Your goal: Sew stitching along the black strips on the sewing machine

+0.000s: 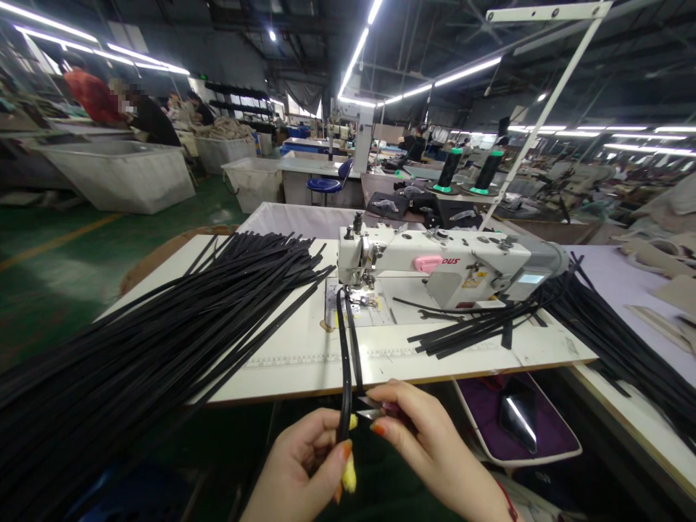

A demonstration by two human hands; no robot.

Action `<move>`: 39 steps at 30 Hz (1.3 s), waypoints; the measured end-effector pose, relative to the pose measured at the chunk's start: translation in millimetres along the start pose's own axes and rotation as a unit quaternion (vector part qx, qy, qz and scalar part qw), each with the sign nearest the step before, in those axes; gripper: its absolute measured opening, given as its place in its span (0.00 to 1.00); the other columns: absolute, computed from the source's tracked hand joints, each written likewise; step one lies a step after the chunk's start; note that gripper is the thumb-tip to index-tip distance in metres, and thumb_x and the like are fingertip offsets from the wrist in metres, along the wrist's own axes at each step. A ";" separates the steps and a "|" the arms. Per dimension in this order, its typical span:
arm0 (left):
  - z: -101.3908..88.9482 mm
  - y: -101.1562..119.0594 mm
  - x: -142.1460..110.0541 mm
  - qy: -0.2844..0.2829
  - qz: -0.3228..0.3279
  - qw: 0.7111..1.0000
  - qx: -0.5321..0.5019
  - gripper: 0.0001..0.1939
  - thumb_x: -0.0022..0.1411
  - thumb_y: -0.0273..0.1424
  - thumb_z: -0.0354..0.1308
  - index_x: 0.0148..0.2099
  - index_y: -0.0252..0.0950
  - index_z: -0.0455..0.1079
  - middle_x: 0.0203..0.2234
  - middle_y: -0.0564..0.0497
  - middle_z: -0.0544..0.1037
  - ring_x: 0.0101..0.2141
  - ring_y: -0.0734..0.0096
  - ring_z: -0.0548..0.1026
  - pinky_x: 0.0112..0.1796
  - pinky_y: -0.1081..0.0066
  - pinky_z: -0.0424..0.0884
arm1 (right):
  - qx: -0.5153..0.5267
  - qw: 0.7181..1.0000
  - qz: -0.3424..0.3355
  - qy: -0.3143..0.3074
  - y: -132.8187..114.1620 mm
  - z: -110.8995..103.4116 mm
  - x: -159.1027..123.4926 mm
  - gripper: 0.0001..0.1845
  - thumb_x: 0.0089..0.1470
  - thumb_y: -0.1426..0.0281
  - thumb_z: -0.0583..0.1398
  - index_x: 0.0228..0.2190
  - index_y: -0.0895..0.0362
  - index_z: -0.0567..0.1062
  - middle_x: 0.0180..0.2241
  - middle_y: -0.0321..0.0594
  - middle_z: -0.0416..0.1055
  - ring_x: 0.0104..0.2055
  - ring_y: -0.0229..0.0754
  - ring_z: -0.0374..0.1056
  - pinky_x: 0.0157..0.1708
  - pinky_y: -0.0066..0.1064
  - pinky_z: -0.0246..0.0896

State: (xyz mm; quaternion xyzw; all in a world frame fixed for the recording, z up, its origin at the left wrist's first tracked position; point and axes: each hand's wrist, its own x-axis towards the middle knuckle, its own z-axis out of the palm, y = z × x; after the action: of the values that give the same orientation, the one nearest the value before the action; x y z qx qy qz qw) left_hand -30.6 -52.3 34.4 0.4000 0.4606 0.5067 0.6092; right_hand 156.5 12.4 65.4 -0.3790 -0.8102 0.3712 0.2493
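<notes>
My left hand (312, 460) is closed, pinching a narrow black strip (344, 362) between thumb and fingers just in front of the table edge. Yellow wrapping (349, 473) shows at the fingertips of that hand. A second black strip (354, 341) runs beside the first, and both lead up to the needle area of the white sewing machine (394, 254). In my right hand (416, 428) are small thread snips (370, 415), their pointed blades apart and close to the strips. Whether the blades touch a strip, I cannot tell.
A large pile of black strips (217, 312) covers the table's left side. Shorter strips (462, 333) and a wrench (440, 316) lie beneath the machine arm. More strips (609, 319) hang at the right. Below the table, a phone (519, 413) rests on a purple surface (478, 413).
</notes>
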 end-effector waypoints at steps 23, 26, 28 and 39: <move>4.3 6.4 -2.0 0.016 -0.015 0.999 -0.039 0.18 0.55 0.43 0.66 0.41 0.33 0.75 0.25 0.48 0.77 0.26 0.70 0.74 0.28 0.75 0.68 | 0.010 0.986 -0.102 0.135 5.1 11.2 13.9 0.17 0.57 0.73 0.58 0.49 0.52 0.67 0.43 0.42 0.71 0.42 0.41 0.68 0.38 0.31 0.67; 3.3 9.2 -2.4 0.014 -0.026 0.999 -0.037 0.19 0.54 0.44 0.66 0.40 0.33 0.74 0.23 0.49 0.75 0.22 0.75 0.70 0.23 0.78 0.64 | 0.025 0.987 -0.142 0.073 3.4 15.6 28.9 0.24 0.56 0.78 0.56 0.54 0.51 0.66 0.53 0.44 0.68 0.56 0.43 0.63 0.53 0.38 0.63; 0.2 11.9 -2.3 0.014 -0.035 0.998 -0.044 0.20 0.53 0.45 0.66 0.39 0.32 0.74 0.20 0.51 0.74 0.19 0.78 0.66 0.21 0.79 0.62 | 0.065 0.984 -0.159 0.040 4.1 20.9 39.8 0.21 0.58 0.79 0.55 0.51 0.50 0.70 0.52 0.42 0.70 0.56 0.42 0.65 0.55 0.38 0.62; -27.1 10.3 11.0 0.198 0.126 0.971 0.040 0.23 0.57 0.42 0.63 0.51 0.36 0.67 0.24 0.52 0.76 0.25 0.70 0.73 0.29 0.73 0.69 | 0.113 0.981 -0.107 0.119 12.3 32.5 59.4 0.07 0.59 0.68 0.59 0.36 0.54 0.78 0.32 0.39 0.76 0.33 0.38 0.71 0.33 0.29 0.65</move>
State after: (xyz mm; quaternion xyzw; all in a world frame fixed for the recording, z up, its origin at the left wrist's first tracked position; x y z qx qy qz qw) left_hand -58.7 -39.2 35.6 0.3703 0.5377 0.6296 0.4212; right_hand 104.6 51.8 43.4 -0.3009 -0.7635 0.3841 0.4231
